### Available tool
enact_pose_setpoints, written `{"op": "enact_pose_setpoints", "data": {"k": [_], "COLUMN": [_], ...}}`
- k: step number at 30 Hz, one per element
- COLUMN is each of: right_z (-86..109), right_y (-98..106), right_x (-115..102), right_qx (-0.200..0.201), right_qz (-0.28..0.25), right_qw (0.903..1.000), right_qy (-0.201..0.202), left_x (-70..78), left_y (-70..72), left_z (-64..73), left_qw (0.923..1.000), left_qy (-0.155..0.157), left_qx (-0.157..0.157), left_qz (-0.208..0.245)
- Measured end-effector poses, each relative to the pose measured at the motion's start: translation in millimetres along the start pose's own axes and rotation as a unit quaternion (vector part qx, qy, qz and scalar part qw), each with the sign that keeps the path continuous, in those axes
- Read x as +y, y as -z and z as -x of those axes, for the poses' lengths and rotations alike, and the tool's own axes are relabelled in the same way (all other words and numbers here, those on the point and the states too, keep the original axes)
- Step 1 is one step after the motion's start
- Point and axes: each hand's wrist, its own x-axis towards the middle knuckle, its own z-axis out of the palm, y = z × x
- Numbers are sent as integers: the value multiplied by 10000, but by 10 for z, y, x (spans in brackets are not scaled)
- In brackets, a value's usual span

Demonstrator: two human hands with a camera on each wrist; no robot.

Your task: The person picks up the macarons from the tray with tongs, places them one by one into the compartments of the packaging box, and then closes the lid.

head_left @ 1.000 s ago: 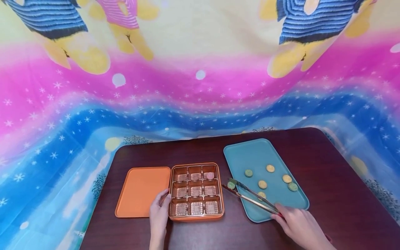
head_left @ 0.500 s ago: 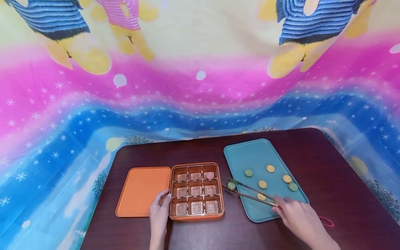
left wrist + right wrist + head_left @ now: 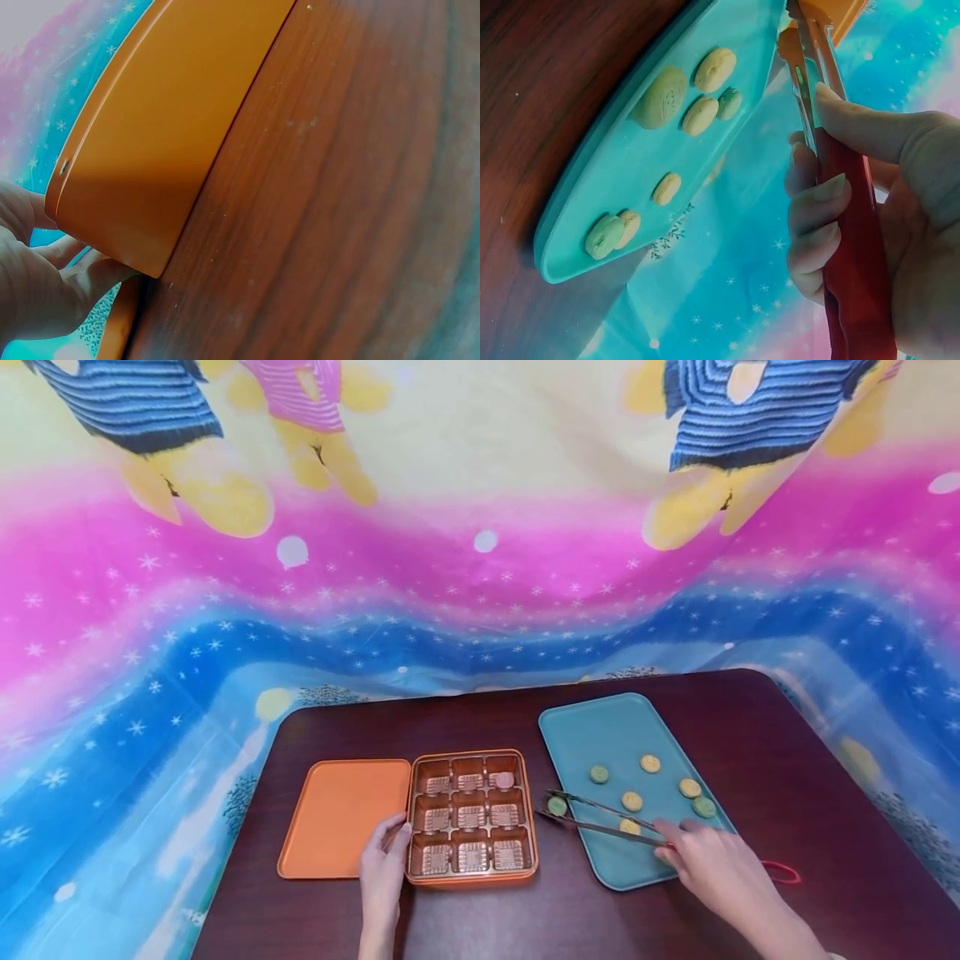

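Observation:
My right hand [image 3: 716, 864] grips the red handle of metal tongs [image 3: 609, 828] that reach left across the teal tray. A small round green pastry [image 3: 557, 807] lies between the tongs' tips at the tray's left edge; whether they squeeze it, I cannot tell. In the right wrist view, fingers and thumb wrap the tongs' red handle [image 3: 851, 247]. My left hand [image 3: 384, 864] touches the left side of the orange box [image 3: 472, 882], thumb and fingers at its corner in the left wrist view. The box's compartmented brown insert [image 3: 471, 833] holds a pink pastry [image 3: 503, 780] at its back right.
The teal tray [image 3: 588, 731] carries several more yellow pastries [image 3: 649, 764] and green pastries [image 3: 703, 807]. A flat orange lid [image 3: 345, 818] lies left of the box. A patterned cloth [image 3: 480, 577] hangs behind the dark wooden table [image 3: 495, 927].
My right hand has shifted slightly away from the table's front edge, so the tongs lie flatter across the tray. Their red loop has come into sight. The left hand stays at the box.

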Motion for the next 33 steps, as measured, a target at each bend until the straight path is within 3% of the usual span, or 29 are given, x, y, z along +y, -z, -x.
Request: {"op": "enact_pose_setpoints", "data": {"k": [14, 24, 33], "right_z": [-122, -94, -36], "right_y": [195, 267, 313], "right_x": [-133, -234, -289], "right_qx": [-878, -579, -969], "right_qz": [-349, 58, 24], "right_qw": [9945, 9980, 9945], "right_qy": [-449, -238, -397], "left_x": [-3, 9, 0], "left_y": [-15, -1, 17], "left_z": [-11, -10, -15], "left_qw": [9999, 9999, 9998], "left_qy": [92, 145, 122], "left_qx": [-82, -49, -88], "left_qz": [91, 68, 153]}}
